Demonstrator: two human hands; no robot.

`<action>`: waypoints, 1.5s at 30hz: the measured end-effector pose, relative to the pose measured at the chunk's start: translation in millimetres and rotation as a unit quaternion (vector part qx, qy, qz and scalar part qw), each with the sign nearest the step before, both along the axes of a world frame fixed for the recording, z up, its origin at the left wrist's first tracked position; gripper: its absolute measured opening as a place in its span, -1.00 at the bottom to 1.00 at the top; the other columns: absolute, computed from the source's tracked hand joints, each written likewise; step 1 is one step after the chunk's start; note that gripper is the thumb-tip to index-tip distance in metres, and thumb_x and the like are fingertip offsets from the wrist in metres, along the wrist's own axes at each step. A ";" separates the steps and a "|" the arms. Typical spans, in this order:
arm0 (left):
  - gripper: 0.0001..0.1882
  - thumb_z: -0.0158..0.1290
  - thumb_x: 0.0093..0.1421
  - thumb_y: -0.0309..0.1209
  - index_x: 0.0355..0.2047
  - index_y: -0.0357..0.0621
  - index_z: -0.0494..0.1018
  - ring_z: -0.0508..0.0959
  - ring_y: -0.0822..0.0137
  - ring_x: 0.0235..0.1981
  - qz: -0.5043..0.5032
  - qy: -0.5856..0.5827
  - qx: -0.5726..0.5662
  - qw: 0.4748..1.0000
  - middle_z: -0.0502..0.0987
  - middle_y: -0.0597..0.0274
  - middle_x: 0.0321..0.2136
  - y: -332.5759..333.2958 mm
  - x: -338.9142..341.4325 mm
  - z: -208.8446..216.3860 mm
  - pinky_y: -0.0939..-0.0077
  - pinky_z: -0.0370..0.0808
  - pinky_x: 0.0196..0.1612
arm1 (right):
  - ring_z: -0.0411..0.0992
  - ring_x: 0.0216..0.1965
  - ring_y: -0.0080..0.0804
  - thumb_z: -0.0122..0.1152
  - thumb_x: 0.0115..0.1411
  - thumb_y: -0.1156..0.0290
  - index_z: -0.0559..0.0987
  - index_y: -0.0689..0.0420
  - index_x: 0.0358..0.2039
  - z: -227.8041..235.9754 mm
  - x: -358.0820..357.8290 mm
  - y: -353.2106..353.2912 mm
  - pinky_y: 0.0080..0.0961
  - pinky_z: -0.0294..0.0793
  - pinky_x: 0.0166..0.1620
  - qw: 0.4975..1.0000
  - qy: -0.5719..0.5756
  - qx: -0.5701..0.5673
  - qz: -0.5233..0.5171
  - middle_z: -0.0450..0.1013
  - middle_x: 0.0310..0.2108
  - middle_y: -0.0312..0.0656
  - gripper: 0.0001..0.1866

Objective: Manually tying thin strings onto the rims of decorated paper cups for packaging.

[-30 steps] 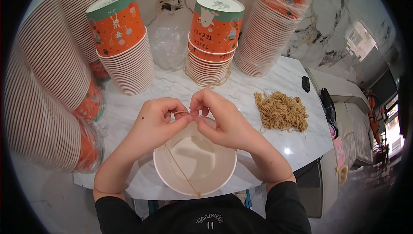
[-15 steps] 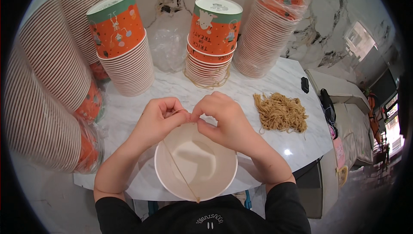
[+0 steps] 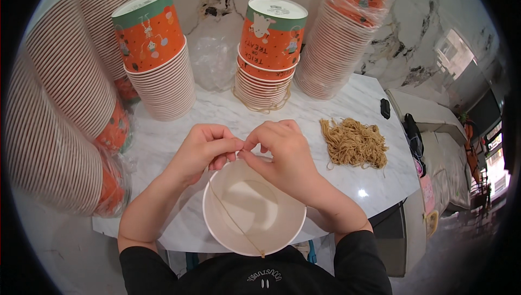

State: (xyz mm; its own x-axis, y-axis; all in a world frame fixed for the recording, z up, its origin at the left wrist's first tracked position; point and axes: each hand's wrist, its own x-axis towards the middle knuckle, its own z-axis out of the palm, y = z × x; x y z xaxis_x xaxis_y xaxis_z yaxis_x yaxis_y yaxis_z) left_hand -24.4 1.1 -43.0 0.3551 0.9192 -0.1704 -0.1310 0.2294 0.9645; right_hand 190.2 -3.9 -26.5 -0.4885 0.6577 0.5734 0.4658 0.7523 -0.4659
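Observation:
A white paper bucket (image 3: 282, 224) stands in front of me at the table's near edge, its open mouth facing up. A thin tan string (image 3: 230, 216) is fastened at the near rim and slants across the mouth up to my left hand (image 3: 203, 151). That hand is closed, thumb and forefinger pinching the string just above the far rim. My right hand (image 3: 282, 151) pinches at the same spot, its fingertips meeting the left ones. The short bit of string between the fingertips is mostly hidden.
A heap of tan strings (image 3: 355, 143) lies on the marble table (image 3: 304, 111) at the right. Behind stand upside-down stacks of orange-and-green buckets (image 3: 149, 40), (image 3: 274, 37); strings drape round the middle stack. Wrapped stacks (image 3: 54, 143) crowd the left. A small black object (image 3: 385, 108) sits far right.
The bucket has shifted slightly to the right and turned a little under my hands. My left fingers have curled and shifted on the string; both hands still meet at the far rim.

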 end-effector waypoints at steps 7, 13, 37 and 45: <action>-0.84 0.22 0.29 -0.35 -0.32 -0.21 0.62 0.39 0.67 -0.64 -0.005 0.002 -0.012 1.000 0.59 0.37 -0.52 1.0 2.3 -1.6 0.77 0.24 -0.60 | 0.46 -0.44 -0.42 0.48 0.05 0.50 0.63 0.10 -0.42 2.1 3.7 2.7 -0.44 0.32 -0.13 0.999 0.024 -0.029 0.022 0.54 -0.43 -0.33 -0.86; -0.83 0.22 0.30 -0.35 -0.33 -0.21 0.64 0.33 0.69 -0.59 -0.058 0.063 0.021 0.996 0.57 0.40 -0.51 0.1 -2.0 4.8 0.77 0.23 -0.54 | 0.49 -0.41 -0.48 0.50 0.03 0.53 0.68 0.16 -0.46 9.5 9.0 1.3 -0.49 0.41 -0.17 0.991 0.031 -0.122 0.037 0.58 -0.42 -0.29 -0.90; -0.93 0.18 0.10 -0.51 -0.44 -0.16 0.48 0.25 0.75 -0.63 -0.028 0.196 0.175 0.964 0.36 0.59 -0.65 -9.7 5.0 4.6 0.69 0.14 -0.56 | 0.51 -0.35 -0.23 0.39 0.03 0.51 0.62 0.12 -0.42 5.1 2.4 -13.2 -0.29 0.37 -0.10 0.997 -0.034 -0.064 0.017 0.54 -0.39 -0.25 -0.90; -0.94 0.18 0.12 -0.55 -0.37 -0.23 0.53 0.39 0.68 -0.50 -0.021 0.057 0.114 0.992 0.56 0.39 -0.39 -5.3 7.3 -6.3 0.69 0.34 -0.43 | 0.50 -0.32 -0.26 0.37 0.06 0.51 0.64 0.12 -0.35 0.4 -3.1 -14.3 -0.24 0.36 -0.02 0.999 -0.033 0.009 0.011 0.51 -0.38 -0.25 -0.89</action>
State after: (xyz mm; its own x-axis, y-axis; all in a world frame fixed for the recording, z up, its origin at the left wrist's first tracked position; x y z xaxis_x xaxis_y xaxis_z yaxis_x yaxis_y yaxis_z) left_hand -17.1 -4.2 -49.3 0.3837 0.9235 -0.0015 -0.0127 0.0069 0.9999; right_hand 187.0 -18.2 -26.0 -0.5407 0.6359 0.5506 0.4778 0.7709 -0.4211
